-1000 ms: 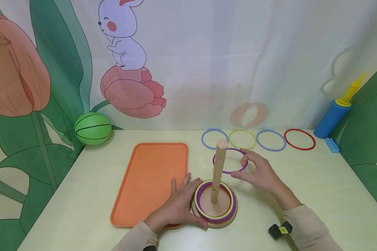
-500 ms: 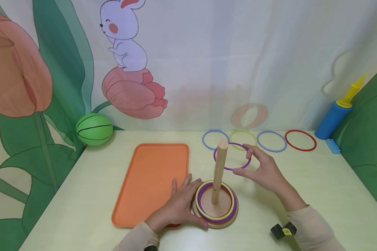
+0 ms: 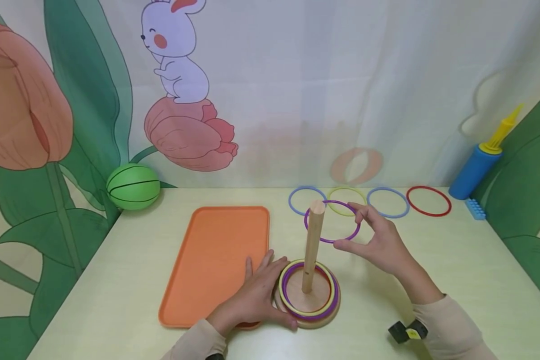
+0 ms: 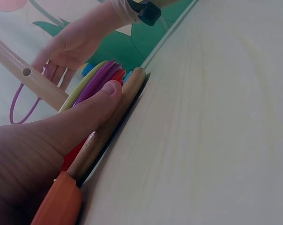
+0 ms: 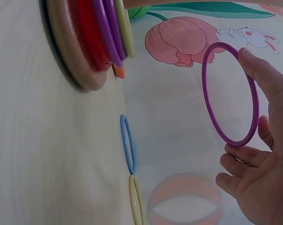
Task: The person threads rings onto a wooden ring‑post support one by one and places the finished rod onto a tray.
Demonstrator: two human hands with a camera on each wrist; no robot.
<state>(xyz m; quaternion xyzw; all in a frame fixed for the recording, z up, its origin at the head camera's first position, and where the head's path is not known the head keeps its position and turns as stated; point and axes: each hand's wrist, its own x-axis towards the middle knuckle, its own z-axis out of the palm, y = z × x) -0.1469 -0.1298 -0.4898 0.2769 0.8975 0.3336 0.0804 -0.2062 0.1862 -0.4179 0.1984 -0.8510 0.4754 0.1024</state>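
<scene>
The right hand holds a thin purple ring in the air, thumb and fingers clamped on its rim – the thumb at one spot, the fingers at another. The ring is tilted, on the far side of the upright, round pale-wood peg and apart from the rings below.

The left hand rests against the left side of the round pale-wood base, fingers spread apart, thumb laid along its near rim. Stacked around the foot of the peg are a yellow ring uppermost, then purple rings, then red ones – how many red, I can't tell.

Just left of the base lies a rectangular orange tray; the left fingers reach over its right side. Along the back edge of the pale table, left to right, lie a blue ring, a yellow-green ring, a second blue ring and a thin red ring. A blue-and-yellow pump and a light-blue studded block sit at the back right corner, a green ball with black lines at the back left.
</scene>
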